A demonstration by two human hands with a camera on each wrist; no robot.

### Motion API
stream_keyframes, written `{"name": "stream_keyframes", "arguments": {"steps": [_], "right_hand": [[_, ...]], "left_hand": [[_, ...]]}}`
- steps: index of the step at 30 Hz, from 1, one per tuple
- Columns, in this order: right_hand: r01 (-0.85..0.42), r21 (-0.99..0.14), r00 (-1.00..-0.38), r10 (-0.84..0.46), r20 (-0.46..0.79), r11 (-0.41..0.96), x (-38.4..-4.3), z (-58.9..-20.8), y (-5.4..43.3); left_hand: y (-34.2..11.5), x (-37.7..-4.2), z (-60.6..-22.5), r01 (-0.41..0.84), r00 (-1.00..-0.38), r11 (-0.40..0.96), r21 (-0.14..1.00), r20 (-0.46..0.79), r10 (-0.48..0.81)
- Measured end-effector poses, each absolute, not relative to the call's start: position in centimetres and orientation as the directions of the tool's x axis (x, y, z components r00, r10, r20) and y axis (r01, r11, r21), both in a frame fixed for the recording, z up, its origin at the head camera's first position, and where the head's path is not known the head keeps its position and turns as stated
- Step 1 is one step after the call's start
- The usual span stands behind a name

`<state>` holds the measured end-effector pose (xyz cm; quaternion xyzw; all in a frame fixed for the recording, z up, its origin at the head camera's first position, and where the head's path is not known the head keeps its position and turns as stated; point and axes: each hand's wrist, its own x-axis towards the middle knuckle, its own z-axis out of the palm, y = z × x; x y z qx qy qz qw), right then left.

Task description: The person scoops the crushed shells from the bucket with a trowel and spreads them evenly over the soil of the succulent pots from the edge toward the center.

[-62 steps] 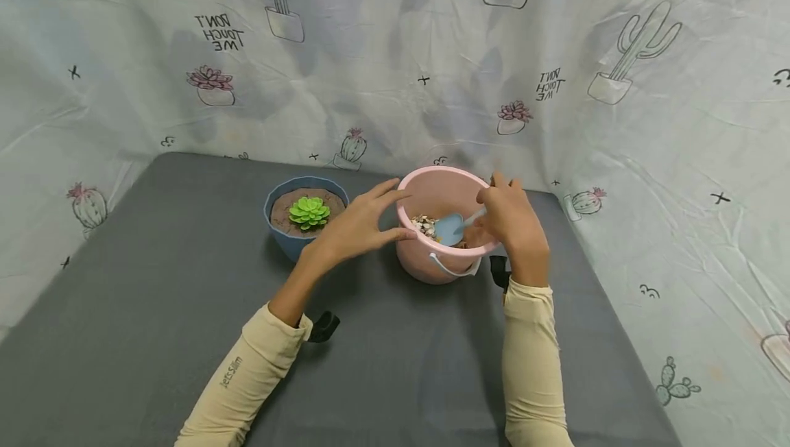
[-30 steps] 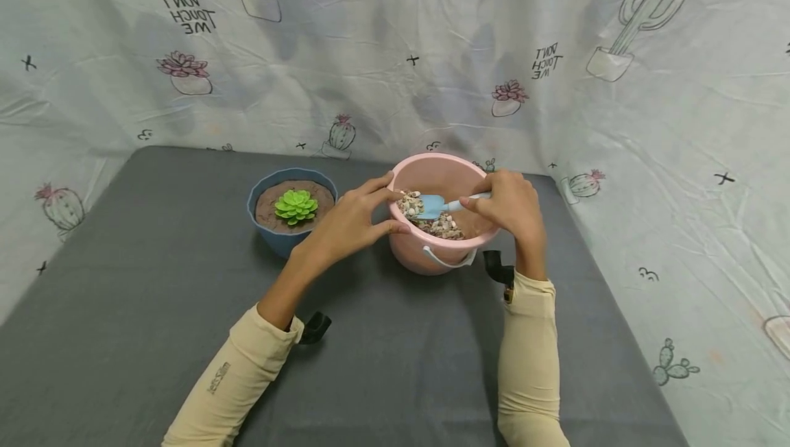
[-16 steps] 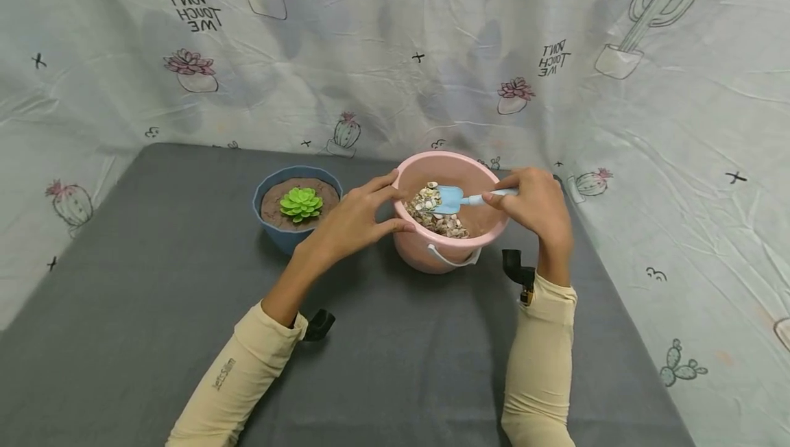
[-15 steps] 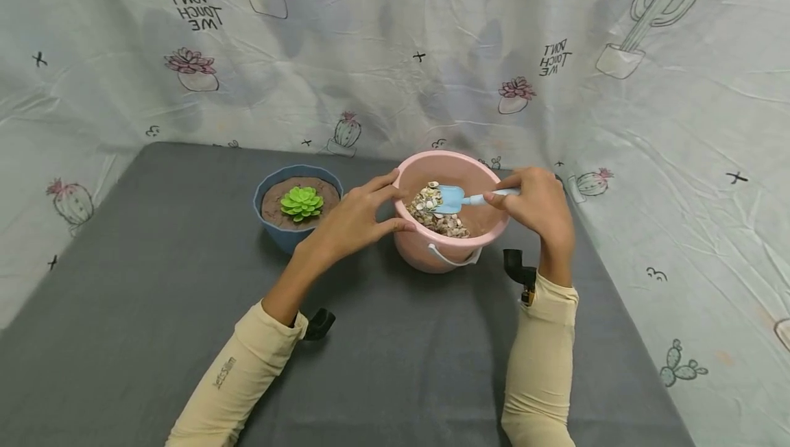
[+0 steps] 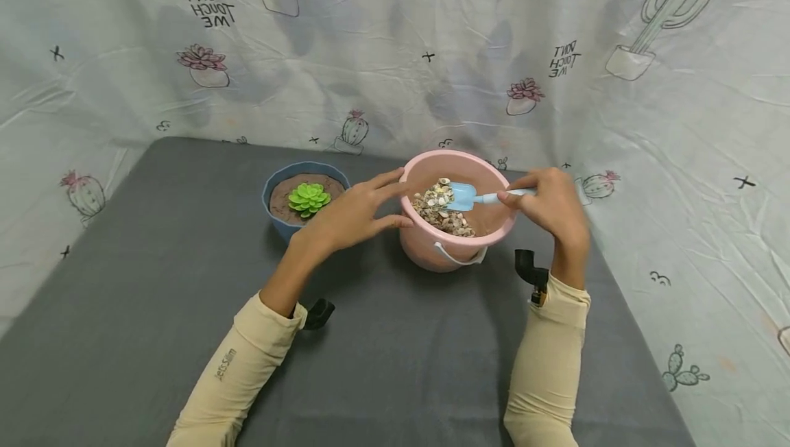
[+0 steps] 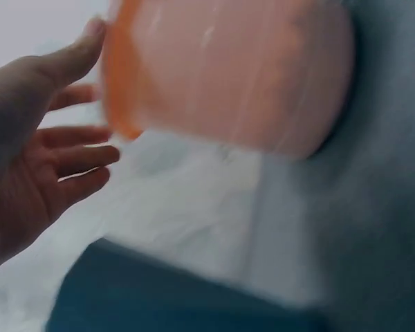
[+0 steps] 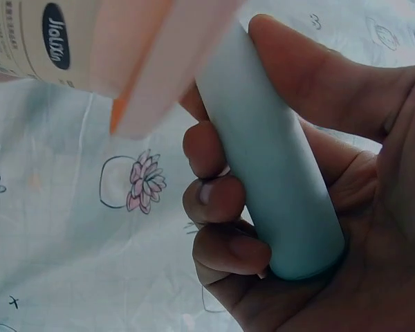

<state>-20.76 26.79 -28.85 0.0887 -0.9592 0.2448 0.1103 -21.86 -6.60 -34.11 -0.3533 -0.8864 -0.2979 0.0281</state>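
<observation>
- Nearest, two cream sleeves (image 5: 241, 358) are stretching over the grey table (image 5: 395, 385).
- The left hand (image 5: 342, 221) is gripping nothing; its fingers and thumb are lying spread, fairly straight, their tips at the bucket's rim.
- The right hand (image 5: 549, 203) is curling firmly round the trowel's handle (image 7: 273, 159), thumb along its side.
- The light blue trowel (image 5: 463, 197) is reaching into the bucket, pebbles covering its front end. It is probably plastic, light and stiff, but turning front-heavy under stones; the smooth handle may be a little slippery, so a full wrap near its middle is looking right.
- The pink bucket (image 5: 426, 255) is standing upright on the table, holding a heap of pebbles (image 5: 457, 224). Its thin wall is likely flexing slightly; the thick rim is offering the best hold. The stones are looking hard and loose, prone to rolling off.
- Left of the bucket, a blue pot (image 5: 280, 229) is holding brown soil and a green succulent (image 5: 310, 198), whose leaves are seeming soft.
- Behind, a cactus-print curtain (image 5: 395, 90) is hanging.
</observation>
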Motion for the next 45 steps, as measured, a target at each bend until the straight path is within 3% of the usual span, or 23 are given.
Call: {"name": "stream_keyframes", "arguments": {"steps": [3, 7, 11, 14, 21, 25, 31, 36, 45], "right_hand": [[-0.236, -0.459, -0.956, -0.119, 0.268, 0.857, -20.4, -28.5, 26.8], [-0.227, -0.480, -0.958, -0.106, 0.265, 0.848, -19.7, -27.7, 26.7], [-0.249, -0.487, -0.950, -0.114, 0.290, 0.837, -19.2, -27.1, 26.0], [-0.283, -0.494, -0.939, -0.133, 0.316, 0.822, -18.9, -27.1, 24.9], [-0.371, -0.511, -0.913, -0.205, 0.353, 0.775, -18.6, -27.1, 20.7], [-0.427, -0.519, -0.893, -0.254, 0.372, 0.741, -19.0, -27.0, 17.1], [-0.415, -0.569, -0.907, -0.274, 0.319, 0.710, -19.5, -27.2, 11.5], [-0.424, -0.501, -0.904, -0.320, 0.282, 0.755, -20.2, -27.4, 7.6], [-0.506, -0.290, -0.847, -0.406, 0.341, 0.812, -21.3, -27.3, 2.7]], "left_hand": [[-10.0, -21.6, -32.2, 0.604, -0.780, 0.614, 0.508, 0.218, 0.586], [-16.7, -20.4, -30.0, 0.484, -0.865, 0.700, 0.525, 0.168, 0.472], [-22.5, -19.8, -29.6, 0.319, -0.933, 0.808, 0.495, 0.012, 0.360], [-24.4, -20.2, -30.4, 0.243, -0.939, 0.852, 0.464, -0.108, 0.327], [-23.7, -21.3, -32.2, 0.260, -0.902, 0.810, 0.525, -0.166, 0.398], [-23.1, -21.5, -32.2, 0.215, -0.907, 0.826, 0.521, -0.206, 0.366], [-23.3, -21.6, -32.3, 0.206, -0.922, 0.837, 0.507, -0.187, 0.340], [-23.1, -21.8, -32.2, 0.250, -0.917, 0.829, 0.501, -0.153, 0.369], [-22.9, -21.6, -31.9, 0.184, -0.930, 0.856, 0.483, -0.196, 0.310]]}}
